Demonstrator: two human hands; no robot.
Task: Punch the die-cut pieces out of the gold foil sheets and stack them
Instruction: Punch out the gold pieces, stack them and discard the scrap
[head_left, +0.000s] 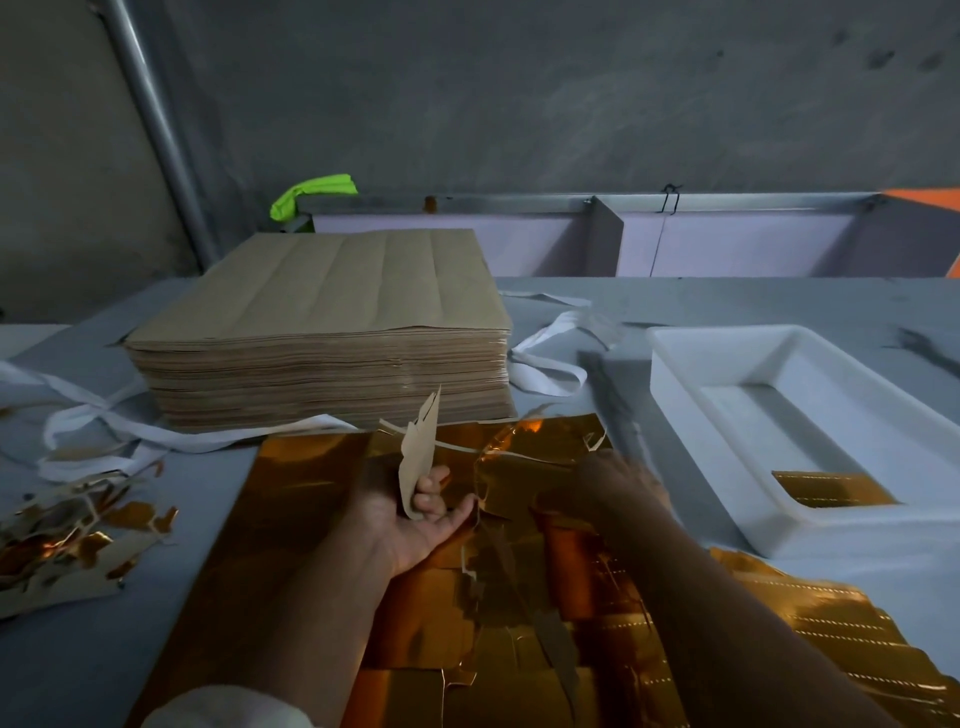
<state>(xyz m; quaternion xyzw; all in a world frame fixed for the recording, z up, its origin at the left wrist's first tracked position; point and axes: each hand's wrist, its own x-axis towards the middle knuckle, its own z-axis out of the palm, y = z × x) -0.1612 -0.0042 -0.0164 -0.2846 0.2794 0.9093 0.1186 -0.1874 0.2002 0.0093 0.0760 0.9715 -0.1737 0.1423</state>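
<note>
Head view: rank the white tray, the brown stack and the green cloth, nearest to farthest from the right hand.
1. white tray: just to the right of the right hand.
2. brown stack: ahead and to its left.
3. green cloth: farthest, behind the stack by the back wall.

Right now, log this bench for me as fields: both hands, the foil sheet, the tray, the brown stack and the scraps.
left-hand grip: palm up, fingers curled round a torn offcut, brown side showing
right-hand grip: blurred, over the gold foil sheet; hold unclear
white tray: right of the sheet, gold pieces lying in its near corner
brown stack: tall, just behind the sheet
scrap pile: far left on the table
</note>
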